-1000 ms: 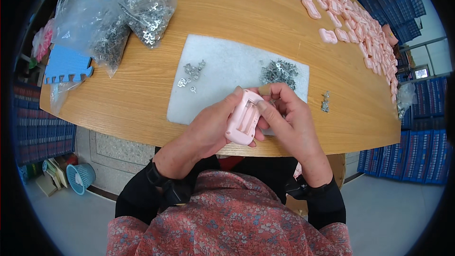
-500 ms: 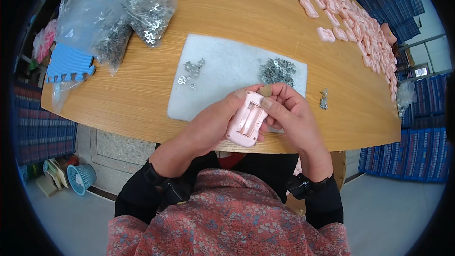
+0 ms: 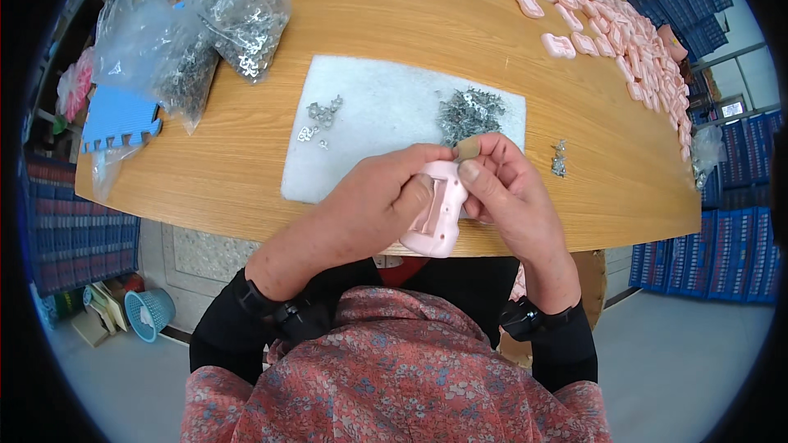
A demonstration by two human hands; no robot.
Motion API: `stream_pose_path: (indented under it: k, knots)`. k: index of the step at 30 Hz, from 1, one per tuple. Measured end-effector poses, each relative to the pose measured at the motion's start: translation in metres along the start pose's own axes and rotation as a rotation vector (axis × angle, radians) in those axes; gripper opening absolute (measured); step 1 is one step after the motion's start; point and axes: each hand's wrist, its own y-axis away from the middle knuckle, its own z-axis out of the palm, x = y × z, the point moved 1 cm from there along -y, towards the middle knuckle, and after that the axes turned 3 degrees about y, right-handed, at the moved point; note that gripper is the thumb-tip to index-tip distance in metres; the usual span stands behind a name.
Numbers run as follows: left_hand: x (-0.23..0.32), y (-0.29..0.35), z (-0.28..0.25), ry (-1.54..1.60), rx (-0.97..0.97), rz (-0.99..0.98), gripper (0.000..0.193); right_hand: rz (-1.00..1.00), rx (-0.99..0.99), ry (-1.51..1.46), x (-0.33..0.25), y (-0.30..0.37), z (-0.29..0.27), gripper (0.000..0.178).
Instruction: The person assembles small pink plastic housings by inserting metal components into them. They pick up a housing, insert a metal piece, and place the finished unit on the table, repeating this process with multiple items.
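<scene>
A pink plastic casing (image 3: 447, 221) with a long recessed battery bay is held above the table's front edge. My left hand (image 3: 373, 193) grips it from the left, with the thumb over the bay and the fingers behind. My right hand (image 3: 513, 189) is closed at the casing's upper right corner, thumb and forefinger pinched; what sits between them is hidden. A tan wrap (image 3: 468, 148) covers a fingertip there. Beyond the hands, a white foam pad (image 3: 377, 90) bears a heap of metal battery contacts (image 3: 472, 115) on its right and a smaller cluster (image 3: 324, 111) on its left.
Clear bags of metal parts (image 3: 238, 16) stand at the back left beside a blue foam mat (image 3: 123, 115). Many pink casings (image 3: 607, 33) line the far right edge. A few metal pieces (image 3: 559, 158) lie right of the pad on the wooden table (image 3: 394, 8).
The casing has turned and tipped, and my left thumb has moved from its upper edge down over the battery bay. My right fingers stay near its upper corner. The view has shifted slightly.
</scene>
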Motion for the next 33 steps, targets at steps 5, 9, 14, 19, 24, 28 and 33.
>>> stream_pose_path:
  k: [5, 9, 14, 19, 24, 28, 33]
  knots:
    - [-0.001, 0.003, -0.002, 0.777, -0.053, -0.289, 0.039, -0.206, 0.152, 0.135, 0.009, 0.006, 0.003, 0.018]
    - [-0.003, 0.004, 0.000, 1.019, 0.005, -0.337, 0.041, -0.330, 0.234, 0.340, 0.022, 0.011, 0.012, 0.016]
    - [0.001, 0.001, 0.002, 1.146, -0.031, -0.333, 0.038, -0.507, 0.232, 0.450, 0.022, 0.012, 0.019, 0.023]
    - [0.001, 0.000, 0.008, 1.146, -0.025, -0.365, 0.043, -0.561, 0.239, 0.491, 0.020, 0.014, 0.018, 0.020]
    - [-0.008, 0.006, 0.010, 1.064, -0.036, -0.316, 0.044, -0.698, 0.169, 0.703, 0.022, 0.016, 0.018, 0.020]
    - [0.002, 0.005, 0.020, 0.644, 0.099, -0.287, 0.044, -0.841, 0.120, 0.790, 0.022, 0.015, 0.014, 0.029]
    - [0.003, -0.002, 0.030, 0.762, 0.178, -0.272, 0.042, -0.702, 0.193, 0.754, 0.019, 0.020, 0.023, 0.038]
